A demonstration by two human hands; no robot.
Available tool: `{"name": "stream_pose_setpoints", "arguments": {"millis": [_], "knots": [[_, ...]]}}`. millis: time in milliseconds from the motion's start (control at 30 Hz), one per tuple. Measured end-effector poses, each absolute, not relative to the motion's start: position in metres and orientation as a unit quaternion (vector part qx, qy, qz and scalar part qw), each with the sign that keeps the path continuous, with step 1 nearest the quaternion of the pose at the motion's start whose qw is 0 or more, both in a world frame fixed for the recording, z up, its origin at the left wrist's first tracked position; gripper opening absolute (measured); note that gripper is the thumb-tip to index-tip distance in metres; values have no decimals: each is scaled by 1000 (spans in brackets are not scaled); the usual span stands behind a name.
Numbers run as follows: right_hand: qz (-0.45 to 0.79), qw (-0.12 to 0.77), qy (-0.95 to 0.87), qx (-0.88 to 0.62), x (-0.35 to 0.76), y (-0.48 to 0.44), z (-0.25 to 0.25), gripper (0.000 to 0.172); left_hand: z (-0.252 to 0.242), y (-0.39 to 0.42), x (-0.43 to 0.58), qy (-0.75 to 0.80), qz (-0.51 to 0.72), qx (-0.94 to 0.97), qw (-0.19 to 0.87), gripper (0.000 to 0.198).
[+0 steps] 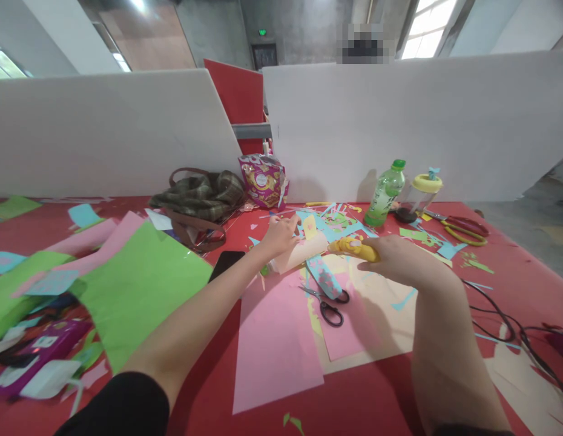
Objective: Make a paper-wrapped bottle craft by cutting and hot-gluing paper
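Observation:
My left hand [281,235] reaches across the red table [513,284] and pinches a small yellow paper piece [309,226] just above a rolled cream paper tube [302,252]. A yellow tool [352,246], probably a glue dispenser, is gripped in my right hand [399,257], its tip close to the tube's right end. A blue patterned paper strip [324,276] lies below the tube. Black-handled scissors [329,306] rest on pink paper [275,339] under my hands.
Green sheets [140,290] and pink sheets lie to the left beside a black phone [226,263]. A plaid bag [202,197], a snack packet [263,180], a green bottle [385,194], a yellow-lidded cup [424,188] and red-yellow scissors [463,229] stand along the white partition. Black cables [508,321] run at right.

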State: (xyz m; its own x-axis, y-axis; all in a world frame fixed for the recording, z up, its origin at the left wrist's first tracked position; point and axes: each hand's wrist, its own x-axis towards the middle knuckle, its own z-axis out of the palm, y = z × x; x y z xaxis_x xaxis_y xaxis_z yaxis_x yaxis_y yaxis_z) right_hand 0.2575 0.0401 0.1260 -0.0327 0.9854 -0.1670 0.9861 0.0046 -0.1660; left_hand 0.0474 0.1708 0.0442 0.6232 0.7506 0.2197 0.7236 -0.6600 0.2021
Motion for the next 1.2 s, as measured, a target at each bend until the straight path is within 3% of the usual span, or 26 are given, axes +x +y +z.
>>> {"name": "stream_pose_setpoints", "arguments": {"millis": [167,633,867,1000,1200], "knots": [[-116,5,711,694,257,38,127,18,39,167,36,389,140,909,47,16],[-118,8,724,679,256,39,126,14,30,164,32,360,125,923,47,23],[-121,-38,735,667,249,48,121,19,41,156,18,394,140,907,51,32],[-184,-63,713,673,241,61,111,21,43,144,3,430,157,888,52,37],[-268,-92,719,635,231,73,99,18,35,108,-23,436,148,886,53,25]]}}
